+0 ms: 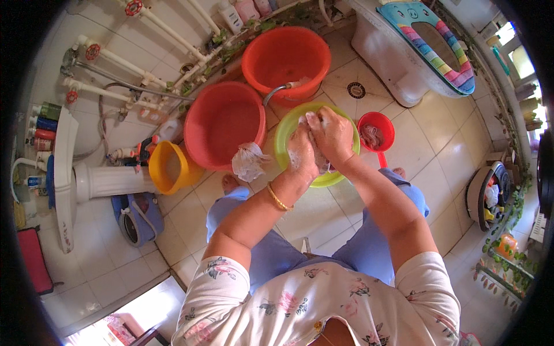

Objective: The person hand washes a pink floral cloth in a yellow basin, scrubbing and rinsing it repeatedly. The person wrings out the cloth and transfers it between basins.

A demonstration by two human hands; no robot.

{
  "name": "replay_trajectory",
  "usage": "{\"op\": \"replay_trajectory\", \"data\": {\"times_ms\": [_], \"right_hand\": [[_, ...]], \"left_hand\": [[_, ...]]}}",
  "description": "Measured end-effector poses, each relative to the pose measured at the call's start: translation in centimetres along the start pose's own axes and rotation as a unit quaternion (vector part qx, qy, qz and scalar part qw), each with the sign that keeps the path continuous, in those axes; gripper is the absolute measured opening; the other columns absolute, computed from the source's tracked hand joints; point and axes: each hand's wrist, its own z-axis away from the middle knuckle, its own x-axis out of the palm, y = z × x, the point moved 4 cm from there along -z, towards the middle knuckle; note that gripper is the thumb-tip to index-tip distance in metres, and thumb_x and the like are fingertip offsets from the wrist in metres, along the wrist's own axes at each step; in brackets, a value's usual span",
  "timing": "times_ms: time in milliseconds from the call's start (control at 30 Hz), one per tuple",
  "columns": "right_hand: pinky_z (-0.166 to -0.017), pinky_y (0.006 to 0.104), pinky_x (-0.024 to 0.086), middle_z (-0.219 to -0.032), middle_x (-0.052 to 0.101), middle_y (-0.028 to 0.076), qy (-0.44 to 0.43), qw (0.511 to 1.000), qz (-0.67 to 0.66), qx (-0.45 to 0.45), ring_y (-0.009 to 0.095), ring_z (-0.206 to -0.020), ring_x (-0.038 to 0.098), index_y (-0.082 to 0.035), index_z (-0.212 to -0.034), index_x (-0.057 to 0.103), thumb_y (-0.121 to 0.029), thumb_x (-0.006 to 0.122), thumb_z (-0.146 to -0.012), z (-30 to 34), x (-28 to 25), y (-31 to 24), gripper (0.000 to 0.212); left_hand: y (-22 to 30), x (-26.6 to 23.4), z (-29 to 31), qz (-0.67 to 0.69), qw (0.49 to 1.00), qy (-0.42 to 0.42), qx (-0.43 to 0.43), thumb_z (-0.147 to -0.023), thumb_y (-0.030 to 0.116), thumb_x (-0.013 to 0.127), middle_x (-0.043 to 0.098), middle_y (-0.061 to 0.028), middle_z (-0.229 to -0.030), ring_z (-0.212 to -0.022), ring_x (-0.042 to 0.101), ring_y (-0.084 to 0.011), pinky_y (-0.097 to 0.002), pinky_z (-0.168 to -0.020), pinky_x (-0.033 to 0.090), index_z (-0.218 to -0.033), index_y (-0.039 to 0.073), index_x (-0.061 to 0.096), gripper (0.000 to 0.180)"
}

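My left hand and my right hand are pressed together over a light green basin on the floor between my feet. White suds coat the fingers of both. A wet, soapy cloth is gripped between them, mostly hidden by the fingers and palms. Beside the basin on the right stands a red dipper with wet, crumpled fabric in it. On the left, a crumpled whitish bundle lies against the near rim of a red basin.
Beyond the green basin stands an orange-red tub, with a metal spout at its rim. A yellow bucket is by the sink pedestal at left. The toilet is at far right, near a floor drain.
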Motion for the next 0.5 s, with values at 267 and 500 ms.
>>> {"op": "replay_trajectory", "data": {"times_ms": [267, 500], "right_hand": [[-0.049, 0.0441, 0.045, -0.061, 0.056, 0.016, -0.017, 0.994, 0.004, 0.111, 0.035, -0.058, 0.058, -0.009, -0.067, 0.055, -0.034, 0.06, -0.082, -1.1, -0.4, 0.5, 0.03], [-0.049, 0.0405, 0.045, -0.064, 0.057, 0.013, -0.021, 0.999, 0.008, -0.032, 0.031, -0.057, 0.058, -0.01, -0.067, 0.056, -0.03, 0.069, -0.072, 0.2, 0.3, 0.4, 0.025]], "left_hand": [[-0.2, -0.1, -0.1, -0.067, 0.995, -0.067, 0.029, -0.097, 0.034, 0.042, 0.057, -0.0051, -0.102, -0.095, 0.055, -0.018, -0.031, -0.079, 0.047, -0.103, 0.008, 0.058, 0.031], [0.1, 0.3, 1.4, -0.081, 0.994, -0.048, -0.05, -0.098, 0.037, 0.038, 0.059, -0.0027, -0.1, -0.091, 0.057, -0.0135, -0.0296, -0.084, 0.048, -0.102, 0.013, 0.056, 0.03]]}}
